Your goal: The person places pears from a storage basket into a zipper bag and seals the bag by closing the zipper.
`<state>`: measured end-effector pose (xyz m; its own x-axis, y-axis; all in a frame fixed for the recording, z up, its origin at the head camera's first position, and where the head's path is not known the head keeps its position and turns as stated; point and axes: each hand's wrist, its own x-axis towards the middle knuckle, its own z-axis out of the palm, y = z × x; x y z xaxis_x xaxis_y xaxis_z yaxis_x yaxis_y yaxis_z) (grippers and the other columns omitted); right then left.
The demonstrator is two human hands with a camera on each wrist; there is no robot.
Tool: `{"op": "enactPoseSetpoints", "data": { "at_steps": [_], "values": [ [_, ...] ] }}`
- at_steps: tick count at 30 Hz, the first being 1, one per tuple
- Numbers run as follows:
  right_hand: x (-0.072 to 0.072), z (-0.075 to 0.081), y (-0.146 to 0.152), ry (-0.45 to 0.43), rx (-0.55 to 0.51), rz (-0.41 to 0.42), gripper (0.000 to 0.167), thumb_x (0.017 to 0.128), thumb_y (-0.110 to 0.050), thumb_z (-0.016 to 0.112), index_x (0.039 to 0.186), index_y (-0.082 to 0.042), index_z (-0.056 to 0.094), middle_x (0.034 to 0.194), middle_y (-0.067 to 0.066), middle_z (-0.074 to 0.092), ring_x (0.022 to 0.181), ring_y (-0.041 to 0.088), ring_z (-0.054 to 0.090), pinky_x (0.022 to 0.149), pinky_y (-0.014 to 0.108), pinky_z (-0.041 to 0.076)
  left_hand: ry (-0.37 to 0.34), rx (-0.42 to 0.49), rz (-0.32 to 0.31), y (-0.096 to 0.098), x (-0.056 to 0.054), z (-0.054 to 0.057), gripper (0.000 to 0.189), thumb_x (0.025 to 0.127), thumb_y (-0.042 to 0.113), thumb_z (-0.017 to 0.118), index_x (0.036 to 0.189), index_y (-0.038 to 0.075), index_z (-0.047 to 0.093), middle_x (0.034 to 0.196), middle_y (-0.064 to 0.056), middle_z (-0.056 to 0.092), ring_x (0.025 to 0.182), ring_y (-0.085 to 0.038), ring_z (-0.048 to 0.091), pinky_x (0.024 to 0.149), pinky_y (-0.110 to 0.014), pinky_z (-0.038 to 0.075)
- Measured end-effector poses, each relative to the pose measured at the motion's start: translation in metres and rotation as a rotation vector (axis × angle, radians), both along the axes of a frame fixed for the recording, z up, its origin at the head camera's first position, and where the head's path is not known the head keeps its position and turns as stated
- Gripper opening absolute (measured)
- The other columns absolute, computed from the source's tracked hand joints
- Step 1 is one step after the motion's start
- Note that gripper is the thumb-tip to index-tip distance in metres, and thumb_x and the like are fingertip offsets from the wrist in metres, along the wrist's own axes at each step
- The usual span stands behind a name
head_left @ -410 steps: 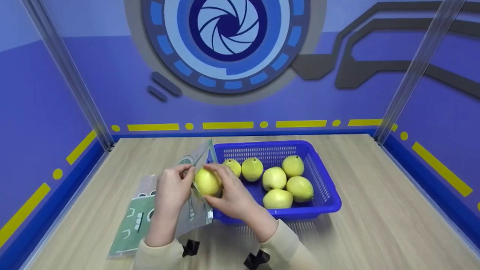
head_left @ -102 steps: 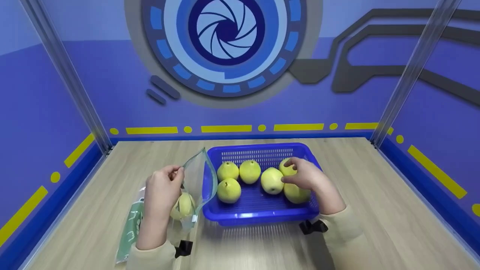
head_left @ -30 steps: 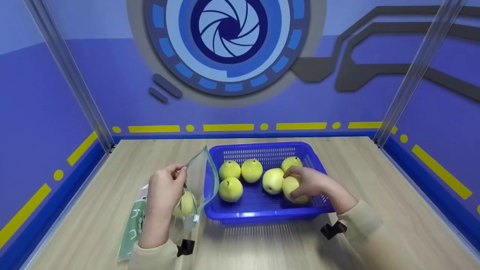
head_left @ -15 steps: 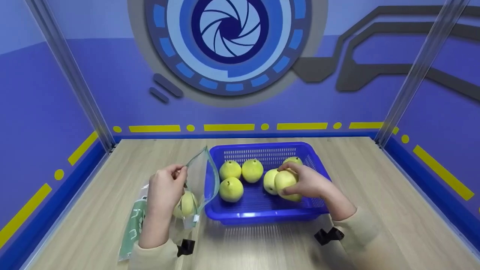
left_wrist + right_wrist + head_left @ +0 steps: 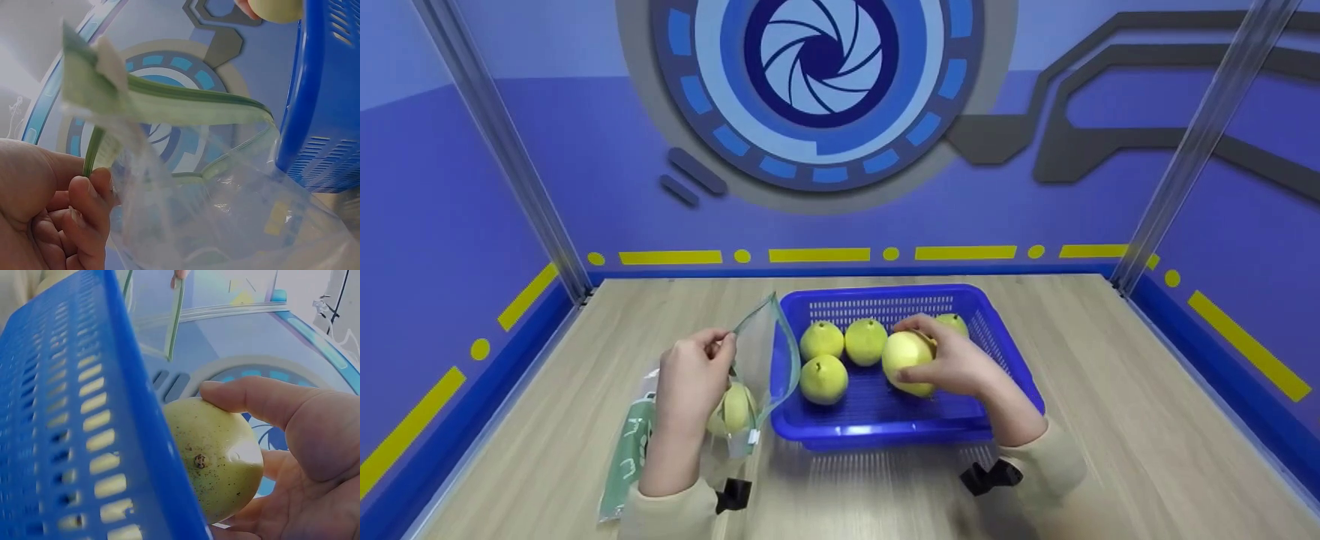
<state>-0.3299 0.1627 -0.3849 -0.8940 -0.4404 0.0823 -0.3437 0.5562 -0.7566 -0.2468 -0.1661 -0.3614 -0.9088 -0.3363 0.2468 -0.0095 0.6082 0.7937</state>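
My left hand (image 5: 690, 386) pinches the green-edged rim of a clear zip bag (image 5: 754, 352), whose mouth gapes toward the basket. Inside the bag a yellow-green pear (image 5: 733, 409) shows through the plastic. In the left wrist view thumb and fingers of the left hand (image 5: 62, 208) hold the rim. Over the blue basket (image 5: 877, 431), my right hand (image 5: 960, 364) grips a pear (image 5: 906, 358), thumb on the near side and fingers over the top. The right wrist view shows this pear (image 5: 219, 461) at the basket's rim, its speckled end facing the camera.
Three pears stand at the basket's left and middle, one of them a front pear (image 5: 823, 379). Another pear (image 5: 952, 324) sits behind the right hand. A green printed bag (image 5: 626, 457) lies on the wooden table (image 5: 1125, 390), left of the left forearm.
The right hand took hold of a pear at the basket's right, lifted it and carries it leftward. The left hand stays at the bag's rim. Earlier, a pear was held at the bag's mouth.
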Motion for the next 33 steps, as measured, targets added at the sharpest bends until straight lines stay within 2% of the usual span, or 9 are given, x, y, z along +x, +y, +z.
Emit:
{"op": "enactPoseSetpoints", "data": {
  "at_steps": [11, 23, 29, 33],
  "values": [
    [0.004, 0.011, -0.034, -0.043, -0.155, -0.025, 0.059, 0.082, -0.017, 0.086, 0.134, -0.017, 0.059, 0.134, 0.015, 0.062, 0.109, 0.031, 0.064, 0.088, 0.043, 0.057, -0.024, 0.020, -0.009, -0.001, 0.002, 0.001, 0.027, 0.102, 0.018, 0.061, 0.116, 0.000, 0.075, 0.067, -0.001, 0.057, 0.054, -0.010, 0.053, 0.049, -0.023, 0.041],
    [0.010, 0.018, -0.070, 0.010, -0.261, -0.008, 0.060, 0.081, -0.019, 0.085, 0.135, -0.016, 0.060, 0.128, 0.016, 0.063, 0.103, 0.028, 0.065, 0.085, 0.039, 0.056, -0.009, 0.026, -0.012, 0.001, 0.001, 0.001, 0.028, 0.101, 0.017, 0.061, 0.117, -0.002, 0.074, 0.068, -0.002, 0.058, 0.053, -0.010, 0.054, 0.050, -0.022, 0.042],
    [0.014, 0.019, -0.089, -0.004, -0.306, -0.020, 0.059, 0.080, -0.020, 0.086, 0.134, -0.021, 0.062, 0.127, 0.014, 0.063, 0.103, 0.028, 0.065, 0.083, 0.039, 0.057, -0.023, 0.041, -0.015, 0.001, 0.002, 0.002, 0.028, 0.102, 0.017, 0.061, 0.118, -0.002, 0.073, 0.071, -0.004, 0.058, 0.055, -0.012, 0.054, 0.050, -0.022, 0.042],
    [0.016, 0.018, -0.102, -0.032, -0.356, -0.012, 0.060, 0.080, -0.019, 0.086, 0.135, -0.020, 0.061, 0.131, 0.014, 0.061, 0.104, 0.028, 0.064, 0.082, 0.039, 0.058, -0.025, 0.041, -0.015, 0.000, 0.002, 0.001, 0.027, 0.102, 0.017, 0.062, 0.117, -0.001, 0.074, 0.072, -0.004, 0.059, 0.056, -0.012, 0.054, 0.050, -0.022, 0.042]
  ]
}}
